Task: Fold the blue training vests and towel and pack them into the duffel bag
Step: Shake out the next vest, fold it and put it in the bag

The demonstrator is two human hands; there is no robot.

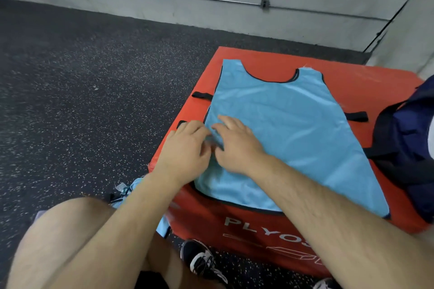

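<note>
Spread flat on the red plyo box [366, 91], centre-right of the frame: one blue vest [286, 129], neck opening toward the top, hem toward the bottom, long axis running from upper centre down to lower right. Both hands at its left side edge, mid-frame, nearly touching each other. Left hand [185, 150] on the outer side, half over bare box, fingers curled at the black-trimmed edge; cannot tell through the blur whether pinching cloth or only hooked beside it. Right hand [239, 148] just inside that edge, resting on the fabric, fingers loosely extended toward the upper left, gripping nothing visible. Most of the vest lying to the right of both hands, so probably a lengthwise fold next: left edge lifted and carried rightward across the long axis, toward the duffel bag [408, 148] at the right border. Left hand nearer the edge; right hand better placed as anchor. Second blue vest [137, 195] crumpled at lower left beside the knee, off the box. No towel in view.
</note>
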